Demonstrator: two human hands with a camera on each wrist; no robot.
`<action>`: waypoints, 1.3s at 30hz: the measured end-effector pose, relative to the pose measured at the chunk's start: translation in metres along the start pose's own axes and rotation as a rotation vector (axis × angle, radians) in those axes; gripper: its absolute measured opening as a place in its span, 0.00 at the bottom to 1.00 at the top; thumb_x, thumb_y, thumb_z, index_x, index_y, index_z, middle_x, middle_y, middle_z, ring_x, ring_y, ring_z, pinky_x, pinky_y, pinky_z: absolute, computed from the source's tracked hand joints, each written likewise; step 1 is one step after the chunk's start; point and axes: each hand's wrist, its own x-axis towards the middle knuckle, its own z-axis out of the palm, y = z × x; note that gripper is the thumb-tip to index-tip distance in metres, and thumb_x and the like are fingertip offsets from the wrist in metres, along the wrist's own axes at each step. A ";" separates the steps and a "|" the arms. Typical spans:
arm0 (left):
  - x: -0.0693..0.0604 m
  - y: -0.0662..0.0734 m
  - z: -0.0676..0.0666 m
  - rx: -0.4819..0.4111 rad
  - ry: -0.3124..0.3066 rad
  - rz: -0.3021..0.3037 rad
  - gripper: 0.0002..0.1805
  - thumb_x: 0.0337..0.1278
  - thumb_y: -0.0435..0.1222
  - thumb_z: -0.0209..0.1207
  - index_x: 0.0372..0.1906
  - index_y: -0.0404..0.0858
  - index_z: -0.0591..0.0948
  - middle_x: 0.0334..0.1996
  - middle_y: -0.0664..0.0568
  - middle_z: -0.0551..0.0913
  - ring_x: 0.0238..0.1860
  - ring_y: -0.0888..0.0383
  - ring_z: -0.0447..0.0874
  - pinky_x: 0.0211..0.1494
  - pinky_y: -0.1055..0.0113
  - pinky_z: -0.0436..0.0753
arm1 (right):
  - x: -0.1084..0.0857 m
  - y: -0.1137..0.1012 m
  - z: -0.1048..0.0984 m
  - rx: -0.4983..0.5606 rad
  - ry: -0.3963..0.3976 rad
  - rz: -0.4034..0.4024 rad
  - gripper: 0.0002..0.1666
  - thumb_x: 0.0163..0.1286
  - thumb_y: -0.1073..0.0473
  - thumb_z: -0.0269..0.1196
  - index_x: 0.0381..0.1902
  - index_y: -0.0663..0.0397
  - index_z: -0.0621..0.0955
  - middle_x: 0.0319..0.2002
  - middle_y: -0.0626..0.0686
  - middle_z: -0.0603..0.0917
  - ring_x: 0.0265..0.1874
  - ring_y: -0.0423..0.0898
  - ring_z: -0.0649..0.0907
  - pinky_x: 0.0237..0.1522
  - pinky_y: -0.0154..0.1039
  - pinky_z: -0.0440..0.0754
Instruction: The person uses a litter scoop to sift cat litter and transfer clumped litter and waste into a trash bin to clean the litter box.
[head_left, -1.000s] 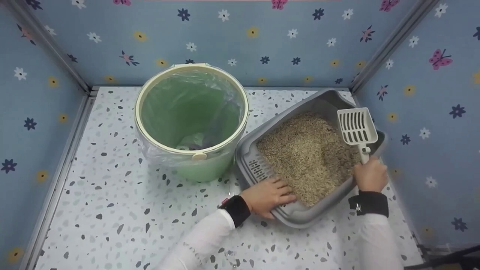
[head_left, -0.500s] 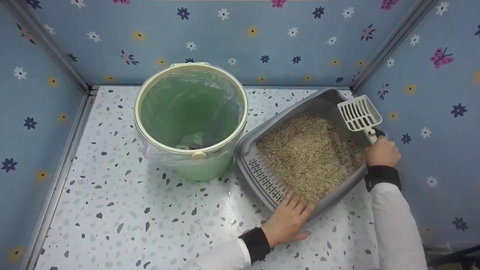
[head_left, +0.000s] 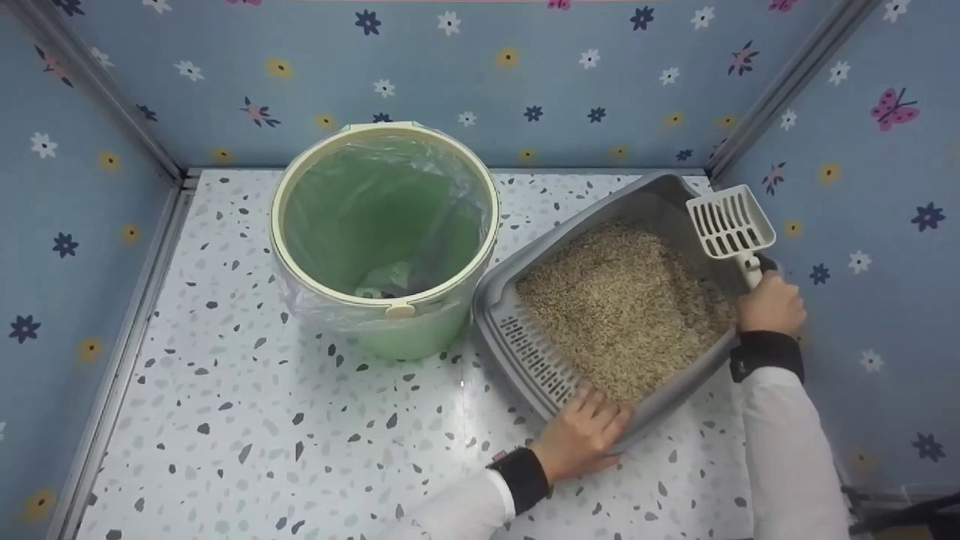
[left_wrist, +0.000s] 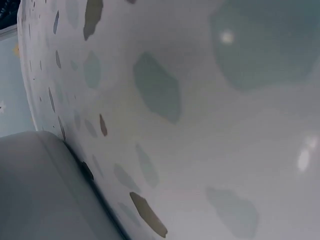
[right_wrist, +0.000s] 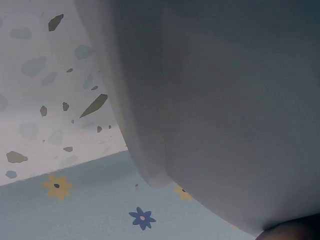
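Clock is centred on the litter tray [head_left: 679,391], which is resting on the speckled surface [head_left: 225,412]. At six, the left hand [head_left: 585,435] is hooking its fingers over the near rim. Litter [head_left: 622,300] is lying broadly mounded; no clumps are showing, so the top looks worked through; anything left underneath is not showing. At three, the right hand [head_left: 771,304] is gripping the scoop [head_left: 729,229] by its handle; the slotted head is pointing toward eleven, carrying nothing visible. Around nine-thirty, the lined bin [head_left: 409,341] is crowding the tray, contact unclear; unidentified contents [head_left: 384,279] are lying inside, so it appears partly used. Farther out, flowered panels [head_left: 420,60] are limiting room at twelve and three.
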 end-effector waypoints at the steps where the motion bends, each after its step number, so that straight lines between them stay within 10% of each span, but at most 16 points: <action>1: 0.000 0.000 0.000 -0.005 0.003 0.006 0.37 0.46 0.63 0.58 0.55 0.40 0.78 0.42 0.51 0.85 0.48 0.50 0.83 0.61 0.53 0.73 | 0.000 0.001 0.000 0.003 0.001 0.000 0.16 0.59 0.65 0.52 0.43 0.71 0.74 0.38 0.77 0.79 0.36 0.74 0.79 0.36 0.66 0.74; 15: -0.005 -0.019 0.002 -0.058 -0.001 0.092 0.36 0.51 0.63 0.55 0.56 0.41 0.77 0.43 0.52 0.85 0.47 0.54 0.83 0.59 0.60 0.75 | -0.013 0.012 0.003 0.053 0.059 0.073 0.17 0.59 0.65 0.51 0.45 0.69 0.74 0.37 0.76 0.80 0.35 0.74 0.78 0.32 0.66 0.72; 31: -0.019 -0.071 -0.005 -0.219 -0.012 0.176 0.35 0.54 0.62 0.54 0.58 0.42 0.76 0.47 0.52 0.84 0.52 0.55 0.80 0.66 0.58 0.66 | -0.044 0.006 0.003 0.082 0.077 0.171 0.19 0.59 0.63 0.49 0.45 0.71 0.75 0.40 0.77 0.79 0.39 0.75 0.78 0.37 0.67 0.72; 39: -0.024 -0.088 -0.009 -0.291 -0.100 0.191 0.38 0.48 0.60 0.60 0.62 0.42 0.73 0.51 0.53 0.83 0.55 0.55 0.78 0.67 0.58 0.65 | -0.061 0.005 0.001 0.084 0.077 0.187 0.18 0.59 0.62 0.50 0.44 0.70 0.74 0.40 0.77 0.79 0.38 0.75 0.78 0.37 0.68 0.72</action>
